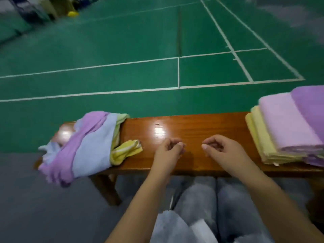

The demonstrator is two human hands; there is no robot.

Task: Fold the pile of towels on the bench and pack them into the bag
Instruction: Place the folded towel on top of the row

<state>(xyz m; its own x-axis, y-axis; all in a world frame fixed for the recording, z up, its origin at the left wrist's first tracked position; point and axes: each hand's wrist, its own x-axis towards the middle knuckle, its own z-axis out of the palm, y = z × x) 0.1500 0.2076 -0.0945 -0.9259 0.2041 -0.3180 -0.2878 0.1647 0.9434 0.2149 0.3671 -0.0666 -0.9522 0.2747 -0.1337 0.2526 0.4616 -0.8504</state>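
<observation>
Your unfolded pile (pixel 84 146) lies at the tabletop's (pixel 192 130) left end, lilac, pale blue and yellow towels tangled, part drooping over the near edge. The folded stack (pixel 284 132) sits at the right end, well apart. Judgement: the towels are light, soft and limp; they will sag and drag neighbours along, so take one by a free corner or hem. The yellow towel (pixel 128 149) poking out toward you looks easiest. Your left hand (pixel 170 151) and right hand (pixel 220 149) hover over the bare middle of the tabletop, palms facing each other, fingers loosely curled, thumb near forefinger, holding nothing. Forearms reach forward from your lap. No bag identified with certainty; pale fabric (pixel 175 228) lies on your lap.
</observation>
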